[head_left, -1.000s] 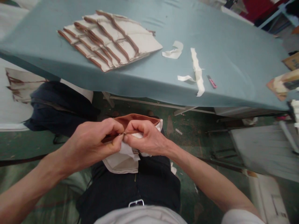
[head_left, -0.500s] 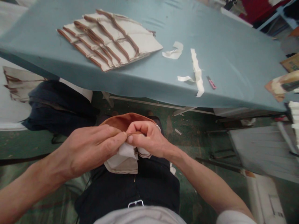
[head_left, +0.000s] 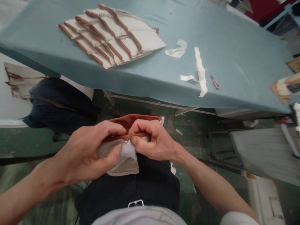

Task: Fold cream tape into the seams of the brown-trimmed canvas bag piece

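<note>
Over my lap I hold a small fabric piece [head_left: 124, 162], cream cloth with a brown folded edge [head_left: 131, 120]. My left hand [head_left: 91, 153] grips its left side, thumb pressed on the cream cloth and fingers curled over the brown edge. My right hand [head_left: 152, 140] pinches the brown edge from the right, fingers curled shut. The two hands touch at the middle of the piece. Part of the cloth is hidden under my fingers.
A table with a blue-grey cover [head_left: 234, 56] stands ahead. On it lie a fanned stack of cream pieces with brown trim [head_left: 110, 34], white cloth scraps [head_left: 199, 68] and a small pink tool [head_left: 215, 82]. Dark cloth [head_left: 56, 106] lies at the left.
My left thumb has slid down onto the cream cloth and my fingers have shifted along the brown edge. The brown edge now lies flatter and wider between the hands.
</note>
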